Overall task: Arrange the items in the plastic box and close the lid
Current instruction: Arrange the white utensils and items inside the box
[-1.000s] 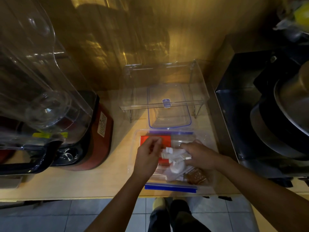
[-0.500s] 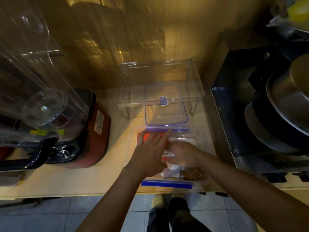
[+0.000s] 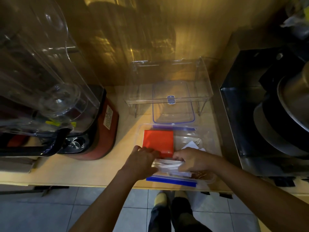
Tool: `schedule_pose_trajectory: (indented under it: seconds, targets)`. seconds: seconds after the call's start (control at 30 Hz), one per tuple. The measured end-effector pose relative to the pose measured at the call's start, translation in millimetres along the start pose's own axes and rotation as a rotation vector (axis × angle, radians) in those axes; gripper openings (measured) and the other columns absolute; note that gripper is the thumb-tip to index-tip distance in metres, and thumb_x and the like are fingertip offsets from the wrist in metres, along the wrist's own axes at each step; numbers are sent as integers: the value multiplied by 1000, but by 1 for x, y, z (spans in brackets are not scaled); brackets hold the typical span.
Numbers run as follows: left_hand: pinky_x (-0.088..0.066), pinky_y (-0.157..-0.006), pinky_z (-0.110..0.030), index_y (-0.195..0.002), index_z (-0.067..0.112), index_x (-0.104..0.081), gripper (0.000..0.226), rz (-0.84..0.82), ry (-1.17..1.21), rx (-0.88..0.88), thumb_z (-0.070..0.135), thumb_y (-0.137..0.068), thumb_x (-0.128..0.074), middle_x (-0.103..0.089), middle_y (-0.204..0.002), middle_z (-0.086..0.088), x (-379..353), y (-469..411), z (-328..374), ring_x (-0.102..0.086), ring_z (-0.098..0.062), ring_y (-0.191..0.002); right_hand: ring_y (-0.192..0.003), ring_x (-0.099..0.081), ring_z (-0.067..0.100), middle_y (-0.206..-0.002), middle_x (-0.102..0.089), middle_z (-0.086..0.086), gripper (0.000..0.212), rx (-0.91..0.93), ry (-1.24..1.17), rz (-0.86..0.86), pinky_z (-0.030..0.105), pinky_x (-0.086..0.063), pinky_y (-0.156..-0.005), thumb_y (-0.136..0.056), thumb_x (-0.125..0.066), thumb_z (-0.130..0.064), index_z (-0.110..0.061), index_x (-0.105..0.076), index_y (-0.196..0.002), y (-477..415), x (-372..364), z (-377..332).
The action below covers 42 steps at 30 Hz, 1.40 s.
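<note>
A clear plastic box (image 3: 139, 131) with blue clips sits on the counter near its front edge. Inside, a flat red packet (image 3: 158, 142) fills the left part and white paper (image 3: 191, 145) shows at the right. My left hand (image 3: 142, 162) and my right hand (image 3: 192, 160) are both inside the near end of the box, fingers closed on a bundle of white packets (image 3: 168, 164) between them. Brown items (image 3: 203, 174) lie under my right wrist. The clear lid (image 3: 173, 104) with a blue rim lies just behind the box.
A clear acrylic shelf (image 3: 167, 81) stands over the lid at the back. A red-based blender (image 3: 100, 124) with a large clear jug occupies the left. A dark recess with metal pots (image 3: 284, 118) lies to the right. The counter edge (image 3: 83, 183) is near my body.
Both hands have slid from the box's middle to its near end with the white packets, uncovering the red packet. The camera has tilted slightly.
</note>
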<state>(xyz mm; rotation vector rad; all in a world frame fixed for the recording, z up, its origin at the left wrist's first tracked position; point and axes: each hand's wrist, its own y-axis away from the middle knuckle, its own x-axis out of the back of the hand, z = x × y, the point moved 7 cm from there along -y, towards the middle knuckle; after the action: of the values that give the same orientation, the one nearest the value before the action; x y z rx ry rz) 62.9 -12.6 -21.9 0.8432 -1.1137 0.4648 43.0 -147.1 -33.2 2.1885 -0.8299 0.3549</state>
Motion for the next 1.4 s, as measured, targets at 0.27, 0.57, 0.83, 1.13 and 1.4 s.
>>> schedule_pose_trajectory:
  seconds: [0.27,0.57,0.83,1.13,1.4]
  targets:
    - [-53,-84,-32,-106,25,-70,22,-17,213,-56,25,-91,-53,-70,-116,2,-9,-1,15,-64,-18,-103,-99,-60,19,-106,-67,7,23,71,36,175,28,-45,-81,-86,-55,-8,-10,-67,-105,0,14,0]
    - [-50,-94,-30,-124,23,-61,39,-122,374,-45,10,-87,-59,-65,-126,0,-13,-9,12,-61,-18,-112,-115,-42,19,-122,-58,-1,38,22,619,176,34,-27,-95,-81,-57,-37,-25,-53,-118,-12,2,14]
    - [-52,-90,-34,-101,7,-70,19,-179,277,0,9,-86,-60,-71,-111,-11,-17,-18,15,-66,-24,-99,-115,-42,19,-121,-51,-2,46,65,502,236,31,-25,-93,-73,-67,-42,-26,-51,-114,-9,14,18]
    - [-54,-88,-36,-109,7,-67,23,-123,185,0,12,-91,-53,-70,-112,-11,-21,-21,15,-67,-25,-97,-112,-50,23,-124,-50,3,51,-217,440,453,35,-42,-90,-80,-64,-32,-20,-42,-125,-11,47,38]
    - [-54,-84,-33,-109,11,-66,23,-78,142,13,15,-92,-52,-71,-106,-10,-22,-20,12,-67,-24,-93,-92,-60,24,-97,-66,2,13,98,569,296,26,-32,-65,-82,-52,-20,-18,-64,-89,3,26,19]
